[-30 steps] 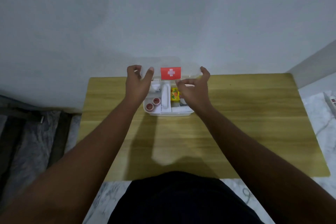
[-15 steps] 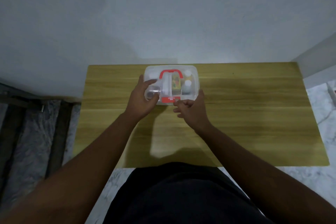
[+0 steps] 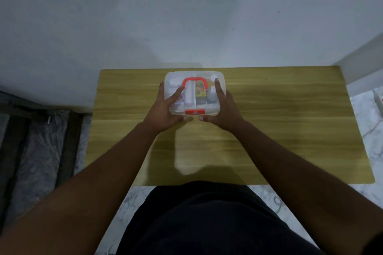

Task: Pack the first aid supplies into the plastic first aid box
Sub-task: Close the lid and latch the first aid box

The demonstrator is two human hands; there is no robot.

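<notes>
The clear plastic first aid box [image 3: 220, 76] sits on the wooden table near its far edge, lid down. A red handle [image 3: 194, 79] lies flat on the lid and a red latch [image 3: 194, 112] shows at the front. Through the lid I see a yellow packet [image 3: 200, 91], a white tube and small round containers. My left hand [image 3: 165, 109] presses on the lid's left side with fingers spread and the thumb at the front. My right hand [image 3: 223, 109] presses on the right side in the same way.
The wooden table [image 3: 290, 120] stands against a pale wall. Marble floor shows to the right and below. A dark frame and grey cloth [image 3: 37, 141] lie to the left of the table. A white cable or power strip [image 3: 379, 101] sits at the far right.
The lid, held upright a second ago, has come down onto the box. Both hands have since moved onto the lid's two sides, thumbs at the front edge.
</notes>
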